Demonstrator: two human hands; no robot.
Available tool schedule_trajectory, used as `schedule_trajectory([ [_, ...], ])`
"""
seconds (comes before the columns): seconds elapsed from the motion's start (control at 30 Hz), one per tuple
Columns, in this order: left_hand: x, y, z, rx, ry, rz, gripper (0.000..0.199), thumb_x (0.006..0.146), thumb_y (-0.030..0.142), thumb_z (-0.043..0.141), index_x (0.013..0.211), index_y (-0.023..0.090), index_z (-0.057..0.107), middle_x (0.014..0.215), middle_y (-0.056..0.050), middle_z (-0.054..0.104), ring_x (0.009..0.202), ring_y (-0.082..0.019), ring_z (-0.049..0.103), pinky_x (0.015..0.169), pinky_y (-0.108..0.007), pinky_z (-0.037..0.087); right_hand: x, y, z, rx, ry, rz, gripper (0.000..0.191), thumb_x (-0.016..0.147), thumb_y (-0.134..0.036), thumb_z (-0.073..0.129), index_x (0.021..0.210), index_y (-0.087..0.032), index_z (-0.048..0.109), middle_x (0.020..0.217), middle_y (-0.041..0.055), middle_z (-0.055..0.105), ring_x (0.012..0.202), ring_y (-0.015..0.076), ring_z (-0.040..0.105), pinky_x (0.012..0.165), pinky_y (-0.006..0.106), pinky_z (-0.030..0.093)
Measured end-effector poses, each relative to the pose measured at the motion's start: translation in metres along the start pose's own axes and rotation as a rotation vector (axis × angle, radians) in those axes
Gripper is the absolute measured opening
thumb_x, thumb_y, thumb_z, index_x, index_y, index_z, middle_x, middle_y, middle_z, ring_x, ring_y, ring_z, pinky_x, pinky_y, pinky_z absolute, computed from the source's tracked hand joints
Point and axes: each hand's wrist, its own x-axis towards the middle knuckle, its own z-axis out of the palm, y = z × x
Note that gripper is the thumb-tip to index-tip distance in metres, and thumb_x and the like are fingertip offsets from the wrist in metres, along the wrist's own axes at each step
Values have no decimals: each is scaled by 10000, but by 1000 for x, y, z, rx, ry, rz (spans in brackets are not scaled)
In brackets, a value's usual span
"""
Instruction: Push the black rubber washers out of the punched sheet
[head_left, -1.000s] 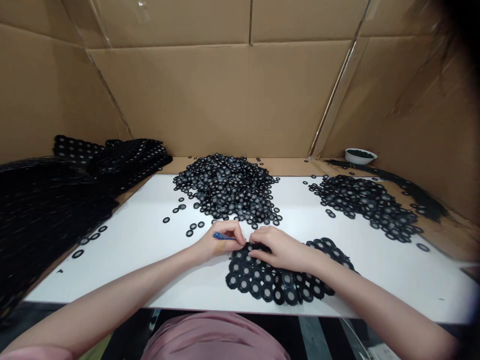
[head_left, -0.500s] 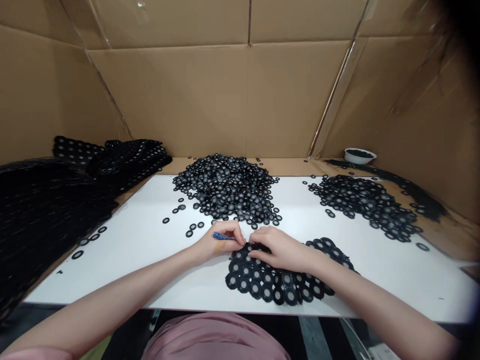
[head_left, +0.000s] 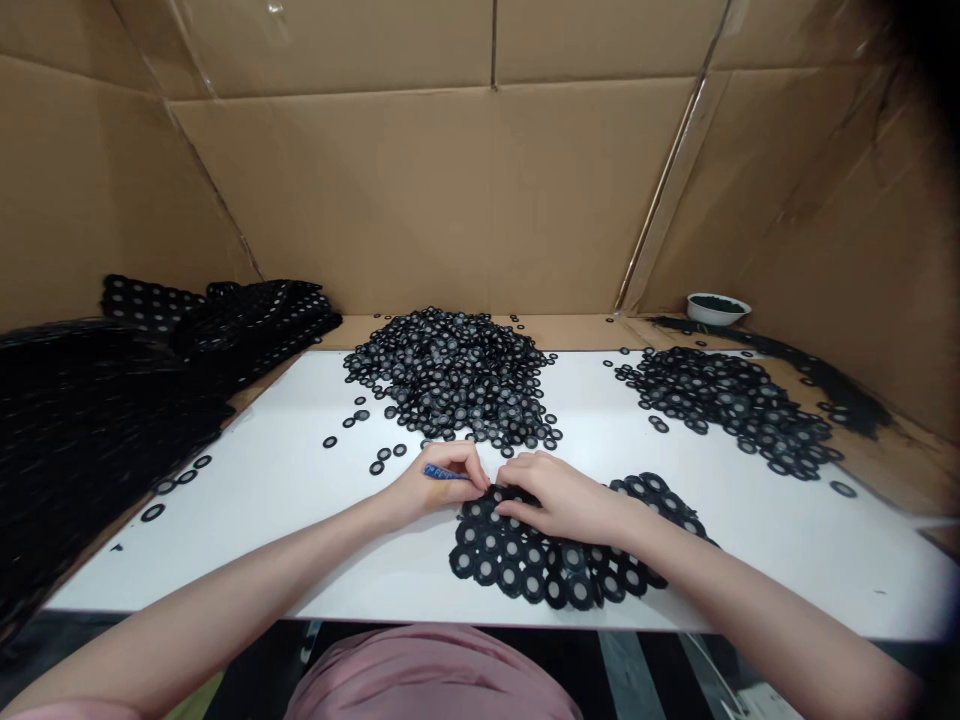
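The left hand [head_left: 452, 474] pinches a blue tool [head_left: 441, 471] at the far edge of the ring sheet [head_left: 510, 577] on the desk [head_left: 360, 570]. The right hand [head_left: 551, 497] lies curled over the sheet; whether it pinches, I cannot tell. Several rows look joined; the middle pile [head_left: 450, 370] and right pile [head_left: 724, 400] seem loose.

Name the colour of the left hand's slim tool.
The slim tool in the left hand is blue with pale markings, best seen in the head view.
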Motion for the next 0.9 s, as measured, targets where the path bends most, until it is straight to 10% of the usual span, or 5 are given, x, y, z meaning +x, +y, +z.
schedule_trajectory([
  [0.9, -1, -1, 2, -153, 14, -131, 169, 670, 218, 722, 672, 96, 605, 743, -48, 649, 499, -72, 532, 465, -172, 427, 0, 3, 2, 30, -17, -10, 153, 890, -265, 555, 784, -159, 525, 793, 35, 579, 720, 154, 523, 655, 245, 359],
])
